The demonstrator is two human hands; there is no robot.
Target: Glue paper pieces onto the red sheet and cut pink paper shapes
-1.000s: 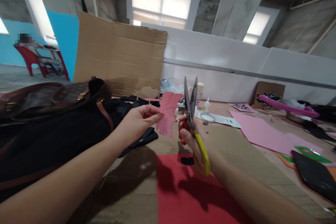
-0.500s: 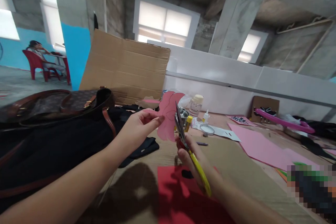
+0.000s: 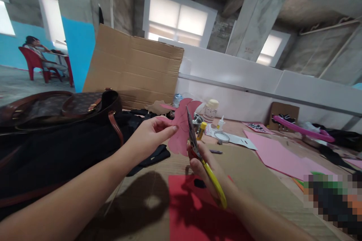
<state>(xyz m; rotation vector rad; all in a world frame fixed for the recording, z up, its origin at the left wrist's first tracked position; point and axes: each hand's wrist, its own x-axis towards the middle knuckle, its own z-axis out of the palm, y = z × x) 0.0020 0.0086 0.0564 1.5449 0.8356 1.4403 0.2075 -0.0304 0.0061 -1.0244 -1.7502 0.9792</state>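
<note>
A pink paper cutout (image 3: 178,141) with wavy edges and drawn lines is pinched at its left side between the thumb and fingers of my left hand (image 3: 158,132). My right hand (image 3: 207,163) is closed around yellow-handled scissors (image 3: 213,182), whose blades point up and lie against the right part of the cutout. Under my hands, a red sheet (image 3: 183,211) with a small black patch lies on brown cardboard (image 3: 249,165).
A dark bag (image 3: 56,143) fills the left side. Upright cardboard (image 3: 135,71) stands behind. Beyond my hands are a glue stick (image 3: 201,131), a jar (image 3: 210,111) and a glue bottle (image 3: 221,122). Pink sheets (image 3: 274,150) lie right. A person (image 3: 35,47) sits far left.
The scissor blades have shifted slightly left over the cutout, and its upper right part now leans away to the right. Both hands keep their hold, and the view has shifted a little.
</note>
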